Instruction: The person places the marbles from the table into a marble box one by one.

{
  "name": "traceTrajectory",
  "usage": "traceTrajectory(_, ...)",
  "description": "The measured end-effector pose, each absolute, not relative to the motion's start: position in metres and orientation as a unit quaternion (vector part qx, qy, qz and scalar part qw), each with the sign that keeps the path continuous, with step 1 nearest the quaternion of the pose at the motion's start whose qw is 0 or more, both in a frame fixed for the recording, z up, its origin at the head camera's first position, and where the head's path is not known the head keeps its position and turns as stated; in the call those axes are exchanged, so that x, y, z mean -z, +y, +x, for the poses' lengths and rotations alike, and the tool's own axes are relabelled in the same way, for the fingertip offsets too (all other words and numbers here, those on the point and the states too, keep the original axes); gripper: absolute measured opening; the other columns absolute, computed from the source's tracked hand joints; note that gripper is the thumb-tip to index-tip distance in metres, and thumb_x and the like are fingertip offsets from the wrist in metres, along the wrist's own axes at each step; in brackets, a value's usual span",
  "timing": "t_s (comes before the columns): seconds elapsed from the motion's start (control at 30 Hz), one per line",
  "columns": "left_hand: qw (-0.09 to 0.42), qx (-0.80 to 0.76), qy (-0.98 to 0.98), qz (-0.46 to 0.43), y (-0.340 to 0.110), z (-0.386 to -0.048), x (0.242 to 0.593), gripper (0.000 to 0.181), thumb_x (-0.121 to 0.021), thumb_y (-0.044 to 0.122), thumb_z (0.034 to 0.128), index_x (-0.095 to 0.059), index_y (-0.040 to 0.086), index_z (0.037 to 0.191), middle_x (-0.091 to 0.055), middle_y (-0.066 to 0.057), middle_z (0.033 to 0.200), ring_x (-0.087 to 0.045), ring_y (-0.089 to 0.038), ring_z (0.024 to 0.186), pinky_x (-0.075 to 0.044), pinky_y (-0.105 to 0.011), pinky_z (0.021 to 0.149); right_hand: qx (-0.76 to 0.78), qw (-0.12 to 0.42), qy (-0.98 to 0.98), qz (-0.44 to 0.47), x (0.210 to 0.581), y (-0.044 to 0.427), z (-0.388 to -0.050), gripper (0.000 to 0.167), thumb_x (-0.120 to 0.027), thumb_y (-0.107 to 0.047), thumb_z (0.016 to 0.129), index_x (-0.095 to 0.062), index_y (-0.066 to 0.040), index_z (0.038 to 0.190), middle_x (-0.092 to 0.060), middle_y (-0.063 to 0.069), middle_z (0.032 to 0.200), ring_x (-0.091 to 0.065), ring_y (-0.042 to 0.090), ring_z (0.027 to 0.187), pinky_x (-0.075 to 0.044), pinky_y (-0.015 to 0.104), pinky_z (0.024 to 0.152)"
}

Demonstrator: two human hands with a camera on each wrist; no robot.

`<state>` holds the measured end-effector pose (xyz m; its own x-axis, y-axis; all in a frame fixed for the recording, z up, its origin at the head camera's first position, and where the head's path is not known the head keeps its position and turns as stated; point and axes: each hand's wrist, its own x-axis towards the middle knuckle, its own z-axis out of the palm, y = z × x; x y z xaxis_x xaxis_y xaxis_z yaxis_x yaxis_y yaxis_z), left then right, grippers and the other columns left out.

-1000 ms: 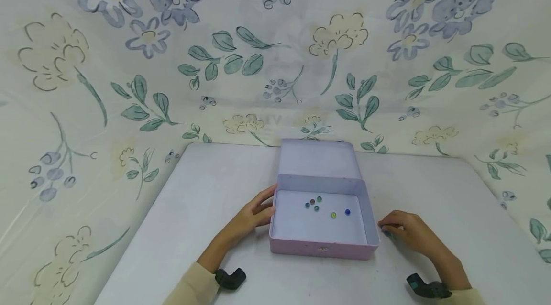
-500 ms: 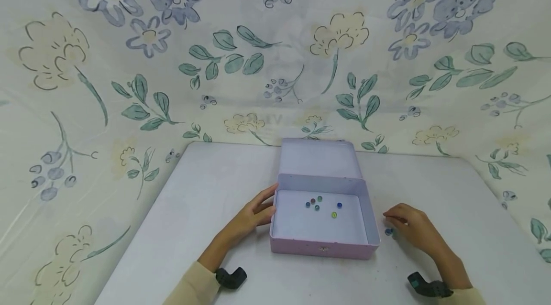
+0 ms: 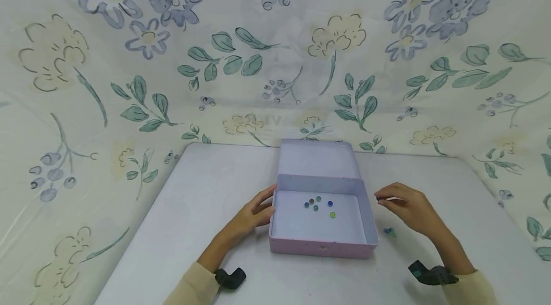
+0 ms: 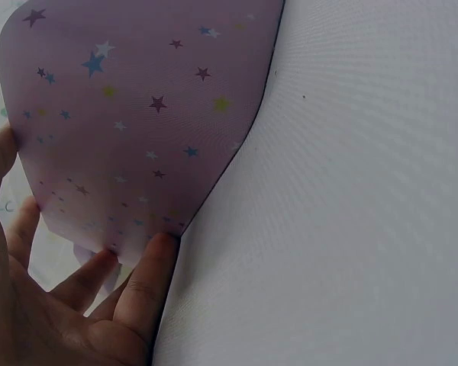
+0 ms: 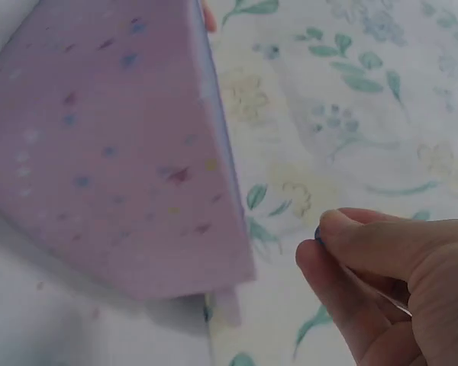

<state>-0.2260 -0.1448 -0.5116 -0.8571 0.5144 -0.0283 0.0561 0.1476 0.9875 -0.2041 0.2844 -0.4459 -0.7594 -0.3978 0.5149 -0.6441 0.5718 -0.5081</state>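
Observation:
A pink metal box (image 3: 323,249) with a pale lilac inside stands on the table, its lid (image 3: 318,159) folded back. Stars decorate its outer wall (image 4: 156,103). My left hand (image 3: 249,216) rests its extended fingers against the box's left side. Between thumb and index finger, my right hand (image 3: 406,207) pinches a blue marble (image 5: 318,235), mostly covered by the fingertips, just right of the box and raised above the table. Inside the box lie several glass marbles, among them a blue marble (image 3: 330,203), a yellow-green marble (image 3: 333,215) and a brown marble (image 3: 312,201).
On the white table (image 3: 206,176), right of the box and below my right hand, lie small bluish-green marbles (image 3: 389,231) close together. A floral sheet (image 3: 241,85) hangs behind and around the table. Each wrist wears a black camera strap (image 3: 432,274).
My right hand has picked up a blue marble from the table and risen. A blue marble inside the box has rolled left. My left hand has stayed in place.

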Motion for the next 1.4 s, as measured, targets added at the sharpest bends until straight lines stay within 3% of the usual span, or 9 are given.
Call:
traceTrajectory(0.23,0.183,-0.628,0.729,0.201,-0.145,-0.226,0.511,0.064,-0.053,0.026,0.1044,-0.022,0.035,0.159,-0.013,-0.009,0.169,-0.024,-0.044,0.150,-0.044,-0.057,0.109,-0.325,0.139,-0.867,0.350,0.417,0.257,-0.224,0.025,-0.074,0.006,0.083,-0.074,-0.008,0.103,-0.072,-0.001,0.098,-0.069,0.010,0.086,-0.057,0.015,0.076)
traceTrajectory(0.37,0.187,-0.630,0.726,0.202,-0.145,-0.225,0.511,0.064,-0.054,0.027,0.1041,-0.022,0.033,0.159,-0.013,-0.010,0.169,-0.024,-0.044,0.150,-0.044,-0.057,0.109,-0.308,0.108,-0.873,0.363,0.408,0.238,-0.235,0.025,-0.075,0.003,0.084,-0.076,-0.013,0.103,-0.073,-0.005,0.097,-0.067,0.007,0.085,-0.058,0.020,0.075)
traceTrajectory(0.57,0.188,-0.630,0.725,0.204,-0.144,-0.225,0.511,0.064,-0.054,0.029,0.1039,-0.022,0.035,0.159,-0.013,-0.009,0.169,-0.024,-0.044,0.150,-0.045,-0.056,0.109,-0.309,0.086,-0.858,0.400,0.404,0.214,-0.251,0.024,-0.077,0.003,0.082,-0.076,-0.010,0.102,-0.073,-0.001,0.097,-0.066,0.009,0.086,-0.060,0.024,0.075)
traceTrajectory(0.83,0.186,-0.627,0.729,0.200,-0.144,-0.226,0.512,0.064,-0.053,0.026,0.1044,-0.022,0.034,0.159,-0.014,-0.010,0.168,-0.024,-0.044,0.150,-0.045,-0.057,0.109,-0.299,0.011,-0.860,0.413,0.408,0.185,-0.268,0.018,-0.073,-0.002,0.088,-0.076,-0.011,0.102,-0.073,-0.001,0.099,-0.068,0.011,0.090,-0.059,0.023,0.082)
traceTrajectory(1.2,0.187,-0.630,0.729,0.193,-0.145,-0.226,0.512,0.063,-0.052,0.022,0.1046,-0.023,0.034,0.159,-0.013,-0.010,0.168,-0.024,-0.044,0.150,-0.044,-0.056,0.109,-0.290,-0.084,-0.853,0.425,0.436,0.158,-0.282,0.014,-0.070,0.000,0.090,-0.075,0.000,0.103,-0.072,0.006,0.096,-0.067,0.009,0.086,-0.058,0.020,0.079)
traceTrajectory(1.4,0.188,-0.629,0.729,0.196,-0.144,-0.226,0.510,0.064,-0.052,0.022,0.1046,-0.022,0.033,0.159,-0.012,-0.011,0.169,-0.024,-0.045,0.150,-0.044,-0.057,0.109,-0.286,-0.110,-0.857,0.415,0.445,0.154,-0.285,0.013,-0.071,-0.003,0.090,-0.076,-0.002,0.101,-0.071,0.003,0.094,-0.065,0.005,0.083,-0.056,0.018,0.077)
